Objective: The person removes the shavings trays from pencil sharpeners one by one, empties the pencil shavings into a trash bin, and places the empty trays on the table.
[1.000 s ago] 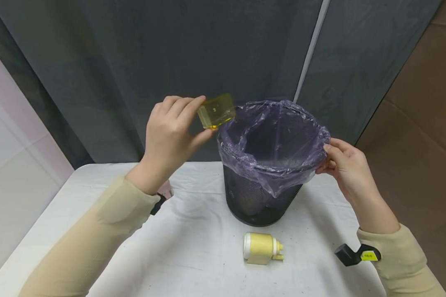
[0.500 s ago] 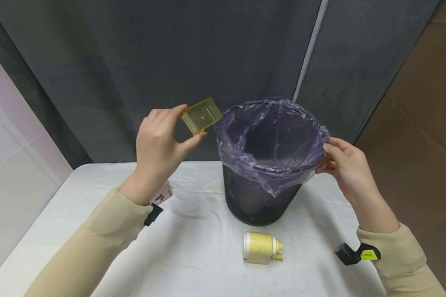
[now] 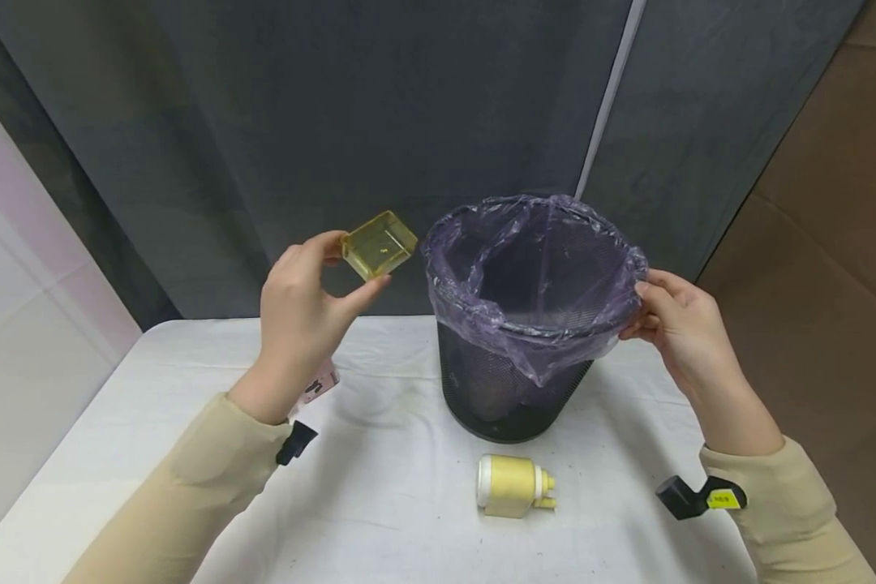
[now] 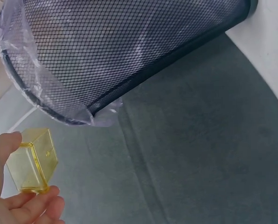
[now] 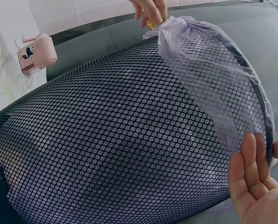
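In the head view my left hand (image 3: 299, 292) pinches a clear yellow plastic box (image 3: 381, 246) between thumb and fingers, left of the bin and about level with its rim. The box is tilted, and the left wrist view shows the see-through box (image 4: 34, 161) with thumb on one side and fingers below. My right hand (image 3: 682, 324) grips the right rim of a black mesh trash bin (image 3: 511, 389), which stands upright. A purple plastic bag (image 3: 547, 345) lines it, folded over the rim. In the right wrist view the fingers (image 5: 253, 168) lie against the mesh outside, the thumb at the rim.
A yellow and white bottle-shaped object (image 3: 511, 487) lies on the white-covered table (image 3: 380, 519) in front of the bin. A small pink box-like item (image 5: 36, 53) stands on the left, partly hidden by my left wrist in the head view. A grey curtain (image 3: 380, 97) hangs behind.
My left hand has moved left and down, away from the bin's rim, carrying the yellow box, which has turned. The right hand stays on the rim and the bin stands still.
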Demonstrator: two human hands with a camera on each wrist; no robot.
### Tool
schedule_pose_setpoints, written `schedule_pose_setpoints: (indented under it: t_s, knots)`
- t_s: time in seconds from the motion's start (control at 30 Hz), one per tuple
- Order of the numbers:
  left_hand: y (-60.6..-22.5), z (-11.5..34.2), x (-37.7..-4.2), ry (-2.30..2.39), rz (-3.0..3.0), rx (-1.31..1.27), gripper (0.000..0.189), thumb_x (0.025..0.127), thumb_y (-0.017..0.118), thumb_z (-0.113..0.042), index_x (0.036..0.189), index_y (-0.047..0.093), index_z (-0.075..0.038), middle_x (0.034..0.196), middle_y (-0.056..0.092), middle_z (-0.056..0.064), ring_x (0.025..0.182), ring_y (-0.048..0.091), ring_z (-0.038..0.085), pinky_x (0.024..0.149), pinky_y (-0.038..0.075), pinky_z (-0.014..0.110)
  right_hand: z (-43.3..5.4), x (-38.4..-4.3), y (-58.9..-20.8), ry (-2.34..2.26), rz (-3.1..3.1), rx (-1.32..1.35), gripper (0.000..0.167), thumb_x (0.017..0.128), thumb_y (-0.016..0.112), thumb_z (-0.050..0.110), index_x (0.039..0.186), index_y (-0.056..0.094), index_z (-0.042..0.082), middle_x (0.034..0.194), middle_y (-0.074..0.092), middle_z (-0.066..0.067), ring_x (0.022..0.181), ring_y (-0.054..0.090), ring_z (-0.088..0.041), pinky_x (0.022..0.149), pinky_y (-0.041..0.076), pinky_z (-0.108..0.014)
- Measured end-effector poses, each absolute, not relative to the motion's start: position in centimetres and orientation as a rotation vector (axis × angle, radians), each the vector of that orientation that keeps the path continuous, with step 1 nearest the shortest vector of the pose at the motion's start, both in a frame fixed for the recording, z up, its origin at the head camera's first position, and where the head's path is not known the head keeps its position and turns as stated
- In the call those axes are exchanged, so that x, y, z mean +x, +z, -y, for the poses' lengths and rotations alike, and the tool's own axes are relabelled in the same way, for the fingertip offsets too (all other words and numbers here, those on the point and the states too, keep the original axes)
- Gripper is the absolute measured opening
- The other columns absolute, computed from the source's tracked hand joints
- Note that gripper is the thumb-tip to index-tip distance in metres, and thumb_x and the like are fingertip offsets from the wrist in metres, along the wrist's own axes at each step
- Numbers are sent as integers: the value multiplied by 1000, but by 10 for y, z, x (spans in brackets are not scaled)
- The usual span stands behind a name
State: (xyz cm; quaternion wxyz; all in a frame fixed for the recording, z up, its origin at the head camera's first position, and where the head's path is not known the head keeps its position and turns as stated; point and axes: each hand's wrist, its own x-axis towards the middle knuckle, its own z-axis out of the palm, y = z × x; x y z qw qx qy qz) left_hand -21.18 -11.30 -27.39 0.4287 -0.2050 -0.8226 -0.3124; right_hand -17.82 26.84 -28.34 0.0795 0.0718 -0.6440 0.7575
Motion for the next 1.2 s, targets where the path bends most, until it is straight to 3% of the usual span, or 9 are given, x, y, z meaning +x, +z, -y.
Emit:
schedule_pose_setpoints:
  t_s: [0.4,0.77,1.2]
  knots:
    - [-301,117,-209,-948,2148,-399,54,72,86,-20,113,60,5,102,65,15,90,60,28,76,47,44,-268,-179,-284,2265,1929,200,24,97,56,12,117,53,-1,76,65,-4,60,60,-16,62,55,-27]
    - [-330,119,-204,-1053,2205,-342,51,72,85,-19,111,60,3,99,67,13,87,61,26,77,46,40,-269,-178,-283,2283,1904,209,15,96,57,10,107,64,4,75,65,-5,60,60,-16,59,55,-27]
    - [-352,122,-198,-1061,2325,-291,49,74,84,-21,111,61,2,100,67,13,89,61,28,74,45,44,-269,-178,-282,2315,1879,221,14,96,58,9,106,65,4,76,65,-5,61,60,-16,60,55,-27]
